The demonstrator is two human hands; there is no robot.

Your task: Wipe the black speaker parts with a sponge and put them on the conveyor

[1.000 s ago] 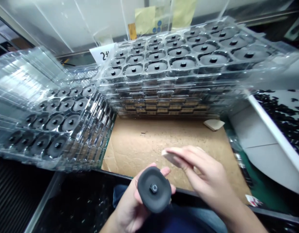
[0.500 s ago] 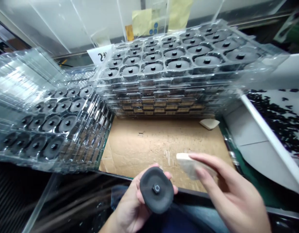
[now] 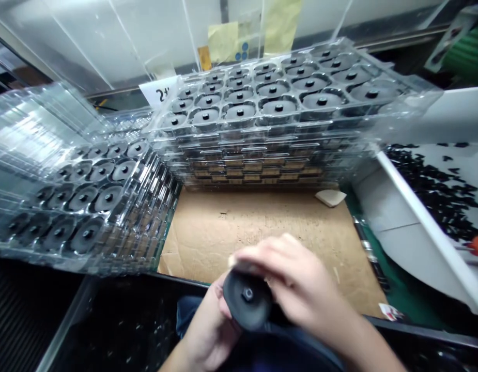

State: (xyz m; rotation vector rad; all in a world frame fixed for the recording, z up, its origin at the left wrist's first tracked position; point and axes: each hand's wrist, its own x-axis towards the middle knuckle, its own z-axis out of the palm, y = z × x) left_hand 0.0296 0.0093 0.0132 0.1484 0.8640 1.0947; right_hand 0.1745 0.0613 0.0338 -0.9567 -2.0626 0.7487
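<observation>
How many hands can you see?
2. The left hand holds a black disc low in the middle; the right hand, blurred, reaches over the disc's top edge.

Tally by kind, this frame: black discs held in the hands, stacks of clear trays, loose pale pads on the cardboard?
Held black disc: 1
Separate clear tray stacks: 2
Loose pale pad on cardboard: 1
Total: 4

My worktop (image 3: pixel 403 297) carries a cardboard sheet (image 3: pixel 231 227), with a pale wedge (image 3: pixel 330 197) at its far right corner. A back stack of trays (image 3: pixel 262 160) stands behind it, a left stack of trays (image 3: pixel 118 217) beside it, and a white bin (image 3: pixel 417 227) to the right.
</observation>
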